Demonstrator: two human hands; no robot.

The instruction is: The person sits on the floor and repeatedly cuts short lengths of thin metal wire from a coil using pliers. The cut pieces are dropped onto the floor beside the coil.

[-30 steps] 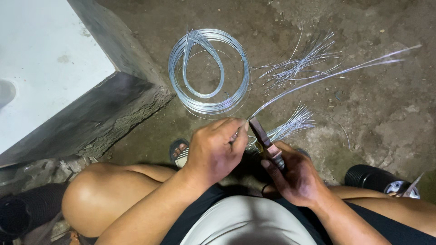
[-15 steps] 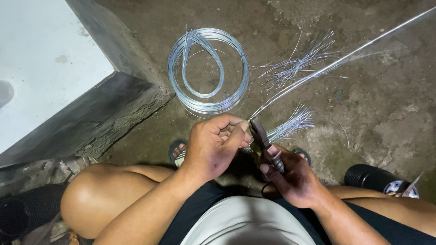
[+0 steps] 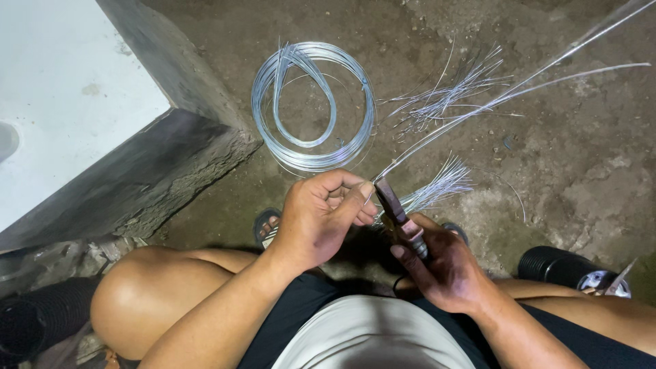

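Cutting step: left hand (image 3: 321,219) pinches wire strands (image 3: 478,109); right hand (image 3: 437,266) grips pliers (image 3: 400,215), which must squeeze next.

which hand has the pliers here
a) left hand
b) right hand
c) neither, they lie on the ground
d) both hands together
b: the right hand grips the handles of the pliers, whose nose meets the long wire strands, while the left hand pinches the wire beside the nose; the wire coil lies apart on the ground.
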